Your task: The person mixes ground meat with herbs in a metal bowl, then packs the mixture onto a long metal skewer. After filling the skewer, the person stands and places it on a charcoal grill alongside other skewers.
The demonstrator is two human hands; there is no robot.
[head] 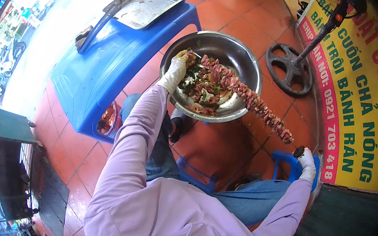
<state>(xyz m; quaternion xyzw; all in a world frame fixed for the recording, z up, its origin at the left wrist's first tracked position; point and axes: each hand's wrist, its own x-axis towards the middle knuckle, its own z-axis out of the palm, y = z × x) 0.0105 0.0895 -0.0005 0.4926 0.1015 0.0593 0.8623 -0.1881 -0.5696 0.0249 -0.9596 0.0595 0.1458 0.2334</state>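
Observation:
A long skewer of raw meat pieces with green leaves (248, 97) slants from over a steel bowl (249, 61) down to the right. My right hand (307, 164), in a pale glove, is shut on the dark end of the skewer, near a blue plastic stool. My left hand (179, 69), also gloved, is at the bowl's left side, by the skewer's upper end, with a clump of meat and leaves (190, 57) at its fingers. More raw meat mixed with leaves (206, 93) lies in the bowl. The left fingers are partly hidden.
A blue plastic table (112, 52) at the left bears a metal tray (146, 6) and a dark-handled tool (95, 32). Blue stools (284, 161) stand low. A fan's wheel-shaped base (288, 70) and a yellow banner with writing (362, 93) are at the right, on red floor tiles.

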